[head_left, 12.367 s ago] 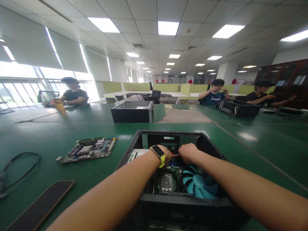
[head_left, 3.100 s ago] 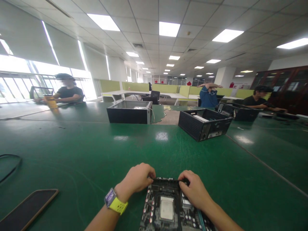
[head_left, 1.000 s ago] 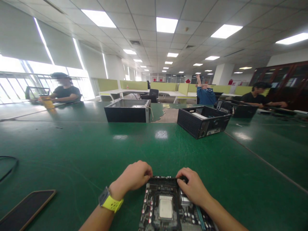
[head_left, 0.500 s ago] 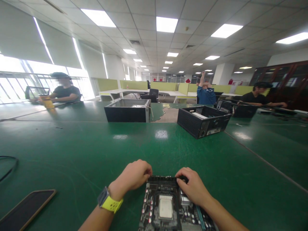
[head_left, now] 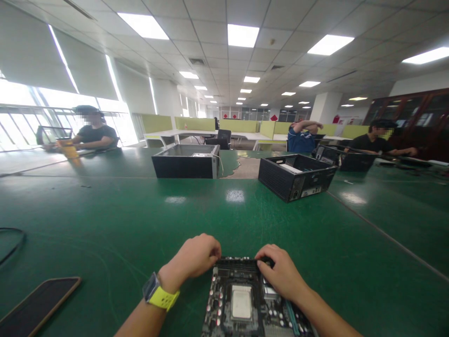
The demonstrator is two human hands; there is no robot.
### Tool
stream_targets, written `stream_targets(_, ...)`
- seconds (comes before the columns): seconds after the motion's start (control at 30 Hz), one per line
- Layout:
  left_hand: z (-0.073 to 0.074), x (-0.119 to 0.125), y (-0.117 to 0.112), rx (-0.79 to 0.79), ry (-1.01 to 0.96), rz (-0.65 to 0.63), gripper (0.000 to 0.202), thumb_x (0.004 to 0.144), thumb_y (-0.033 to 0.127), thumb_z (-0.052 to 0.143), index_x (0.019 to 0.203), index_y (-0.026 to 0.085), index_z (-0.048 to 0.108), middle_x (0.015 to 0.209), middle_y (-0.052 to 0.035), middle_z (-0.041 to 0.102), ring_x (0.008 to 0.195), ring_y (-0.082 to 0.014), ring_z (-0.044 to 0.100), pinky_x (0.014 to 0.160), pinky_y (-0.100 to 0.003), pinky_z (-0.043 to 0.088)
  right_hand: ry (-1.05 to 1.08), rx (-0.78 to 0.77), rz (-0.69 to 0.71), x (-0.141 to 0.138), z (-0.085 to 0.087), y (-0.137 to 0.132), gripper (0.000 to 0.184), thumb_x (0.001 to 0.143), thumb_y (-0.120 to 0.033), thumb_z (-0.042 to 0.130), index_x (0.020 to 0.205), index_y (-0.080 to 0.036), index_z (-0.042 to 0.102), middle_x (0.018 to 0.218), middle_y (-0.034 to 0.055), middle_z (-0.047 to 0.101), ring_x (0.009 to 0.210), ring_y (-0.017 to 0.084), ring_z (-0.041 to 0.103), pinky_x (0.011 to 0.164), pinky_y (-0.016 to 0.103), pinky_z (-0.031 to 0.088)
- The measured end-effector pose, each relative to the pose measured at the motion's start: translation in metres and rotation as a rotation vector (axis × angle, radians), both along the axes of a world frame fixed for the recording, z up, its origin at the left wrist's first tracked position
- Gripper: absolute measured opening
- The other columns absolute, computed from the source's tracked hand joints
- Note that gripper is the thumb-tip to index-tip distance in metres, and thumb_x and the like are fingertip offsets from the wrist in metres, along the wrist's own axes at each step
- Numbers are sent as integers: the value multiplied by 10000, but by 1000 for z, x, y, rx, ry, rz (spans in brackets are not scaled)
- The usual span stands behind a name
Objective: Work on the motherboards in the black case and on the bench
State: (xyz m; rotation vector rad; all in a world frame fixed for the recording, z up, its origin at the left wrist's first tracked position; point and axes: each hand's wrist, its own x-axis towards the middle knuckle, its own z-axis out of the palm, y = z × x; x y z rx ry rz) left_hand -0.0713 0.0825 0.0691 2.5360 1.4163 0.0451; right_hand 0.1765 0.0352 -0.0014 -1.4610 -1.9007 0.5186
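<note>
A dark motherboard point(head_left: 224, 306) lies on the green table directly in front of me, cut off by the lower picture edge. A silver processor point(head_left: 242, 302) sits in its socket. Long black slots point(head_left: 238, 266) run along the board's far edge. My left hand point(head_left: 196, 255), with a yellow-strapped watch point(head_left: 159, 295) on its wrist, is curled at the far left corner, its fingertips partly hidden. At the far right corner my right hand point(head_left: 280, 271) has thumb and fingers closed over the edge, around a dark part.
Two open computer cases, one at back left point(head_left: 185, 164) and one at back right point(head_left: 296, 178), stand across the table. A dark, phone-like slab point(head_left: 40, 306) and a black cable point(head_left: 12, 243) lie at left. Several people sit beyond, one in blue point(head_left: 300, 138).
Both my hands stay at the board's far corners with hardly any movement. In the background, the person in blue has lowered a raised forearm to across the head.
</note>
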Motion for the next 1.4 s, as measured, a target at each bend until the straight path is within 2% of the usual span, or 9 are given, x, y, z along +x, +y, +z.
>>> stream_targets(0.6,-4,0,2,15,1,-13,219,749,217,487,784,261,698,843,-18,710,744,-170,632,638,-260,433,-9,-1,-16,0,-2,2,135,767,-180,521,776,-214,652,817,8,656,838,170,560,780,286,393)
stream_targets(0.97,0,-1,0,-17,14,13,212,746,241,485,783,259,694,850,-15,710,753,-171,630,637,-260,441,-15,-8,-17,0,-1,0,131,765,-199,535,796,-217,662,833,4,658,856,167,561,791,285,392)
stream_targets(1.07,-1,0,0,6,16,27,211,747,267,501,842,263,690,899,-22,707,815,-191,632,680,-282,461,-11,-14,-23,0,-1,0,138,766,-212,542,831,-218,664,854,8,662,872,173,563,804,291,395)
stream_targets(1.17,5,9,-8,80,-22,19,240,766,282,505,931,247,677,977,-41,695,921,-220,619,797,-341,471,-8,-18,-29,-1,0,0,151,767,-226,548,864,-217,662,876,15,666,879,181,565,812,301,399)
stream_targets(1.23,12,22,-21,105,-82,-42,230,791,282,504,940,234,672,976,-46,689,940,-220,610,830,-350,466,-4,-18,-29,-2,0,-1,156,775,-238,548,880,-216,660,883,18,667,879,184,567,813,307,404)
stream_targets(1.3,18,39,-38,96,-151,-157,189,813,292,518,902,233,675,938,-39,687,911,-204,609,819,-325,468,8,-15,-31,-2,0,0,157,790,-260,544,885,-216,660,882,21,668,873,186,571,805,308,411)
stream_targets(1.37,16,59,-55,68,-189,-331,159,815,347,573,876,241,676,945,-28,689,905,-196,609,809,-305,468,18,-16,-34,-1,-1,1,165,808,-290,536,882,-217,664,878,24,672,860,188,575,794,310,418)
stream_targets(1.4,10,70,-63,60,-183,-423,164,815,375,595,876,247,677,953,-23,693,909,-196,610,798,-299,468,20,-19,-32,-1,-1,1,176,816,-307,530,885,-218,666,881,27,675,857,189,577,793,312,421)
